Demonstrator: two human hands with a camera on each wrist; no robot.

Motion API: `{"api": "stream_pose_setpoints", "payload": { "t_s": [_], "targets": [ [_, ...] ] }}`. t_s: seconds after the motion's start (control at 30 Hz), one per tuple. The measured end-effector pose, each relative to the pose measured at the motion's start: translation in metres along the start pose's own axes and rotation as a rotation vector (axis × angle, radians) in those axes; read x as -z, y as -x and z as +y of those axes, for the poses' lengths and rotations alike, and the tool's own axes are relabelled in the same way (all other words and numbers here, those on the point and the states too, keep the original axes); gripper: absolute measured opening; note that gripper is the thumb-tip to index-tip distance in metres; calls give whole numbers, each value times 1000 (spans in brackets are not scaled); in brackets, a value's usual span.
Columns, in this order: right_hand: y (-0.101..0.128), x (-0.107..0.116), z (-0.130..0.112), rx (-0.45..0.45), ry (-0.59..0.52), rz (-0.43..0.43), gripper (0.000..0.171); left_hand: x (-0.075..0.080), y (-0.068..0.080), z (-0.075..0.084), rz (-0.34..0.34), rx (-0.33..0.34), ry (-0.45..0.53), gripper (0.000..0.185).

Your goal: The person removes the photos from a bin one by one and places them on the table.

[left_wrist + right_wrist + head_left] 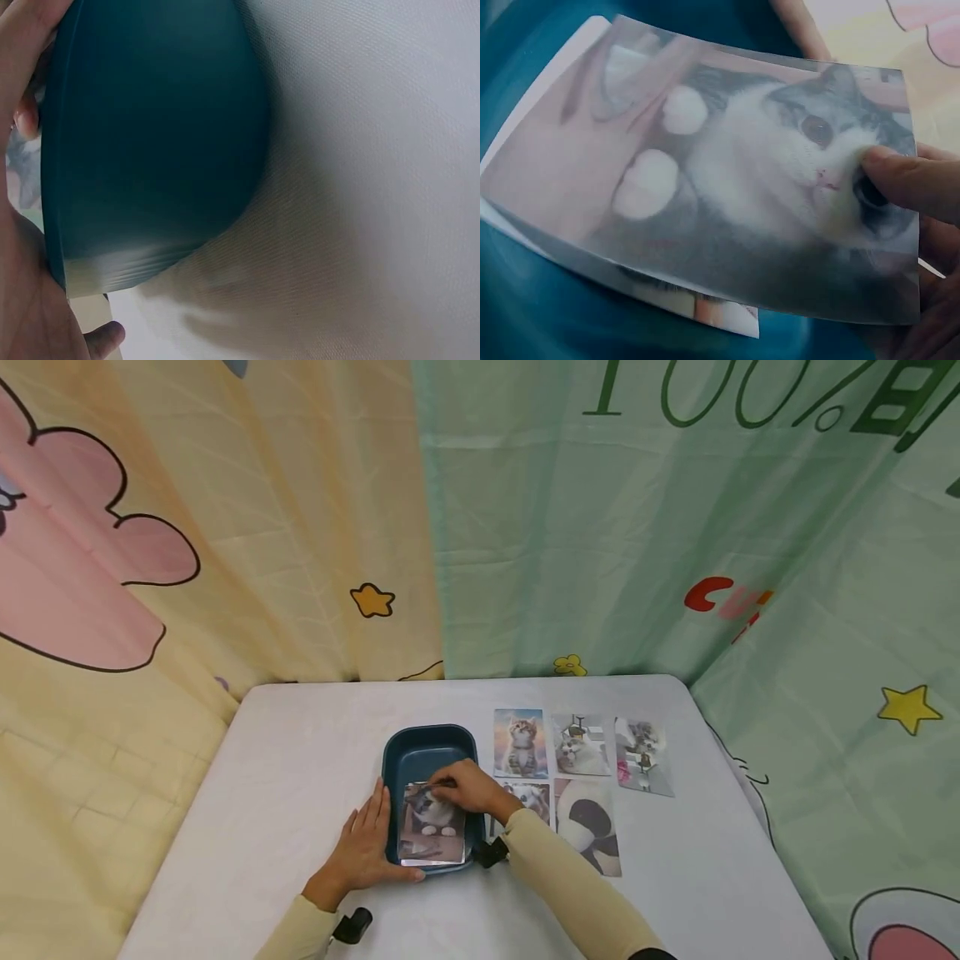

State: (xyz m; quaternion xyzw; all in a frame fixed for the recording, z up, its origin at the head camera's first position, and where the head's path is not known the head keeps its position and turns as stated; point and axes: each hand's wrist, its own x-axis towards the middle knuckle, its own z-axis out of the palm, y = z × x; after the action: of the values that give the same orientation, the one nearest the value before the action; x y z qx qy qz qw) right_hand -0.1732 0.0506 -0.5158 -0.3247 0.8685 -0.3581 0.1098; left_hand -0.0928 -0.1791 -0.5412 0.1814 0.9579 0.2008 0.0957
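A dark blue plastic tray (430,737) stands on the white table. My left hand (362,843) lies along its left side, fingers extended at the rim and thumb at the near end. The tray's smooth outer wall (157,127) fills much of the left wrist view. With thumb and fingers my right hand (470,787) pinches the far end of a cat photo card (735,172), which shows a grey-and-white cat with white paws. The card is slightly bowed over the tray. Beneath it, edges of other cards (731,317) stick out.
Right of the tray lie several photo cards: a kitten card (521,743), a white-cat card (581,747), a slanted card (643,756), a black-and-white card (587,827) and one partly hidden by the right arm (532,797). Printed curtains (525,543) hang behind the table (300,752).
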Motion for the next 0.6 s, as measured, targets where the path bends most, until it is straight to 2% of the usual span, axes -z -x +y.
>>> {"api": "stream_pose_setpoints", "payload": {
  "t_s": [0.13,0.4,0.6],
  "targets": [
    [7,7,5,-43,-51,90,17,1,0,0,8,-5,14,143],
    [23,24,24,-125,-222,336,14,-1,-2,0,1,16,14,144],
    [39,34,31,-233,-304,498,15,-3,-2,-1,-1,28,10,145]
  ]
}}
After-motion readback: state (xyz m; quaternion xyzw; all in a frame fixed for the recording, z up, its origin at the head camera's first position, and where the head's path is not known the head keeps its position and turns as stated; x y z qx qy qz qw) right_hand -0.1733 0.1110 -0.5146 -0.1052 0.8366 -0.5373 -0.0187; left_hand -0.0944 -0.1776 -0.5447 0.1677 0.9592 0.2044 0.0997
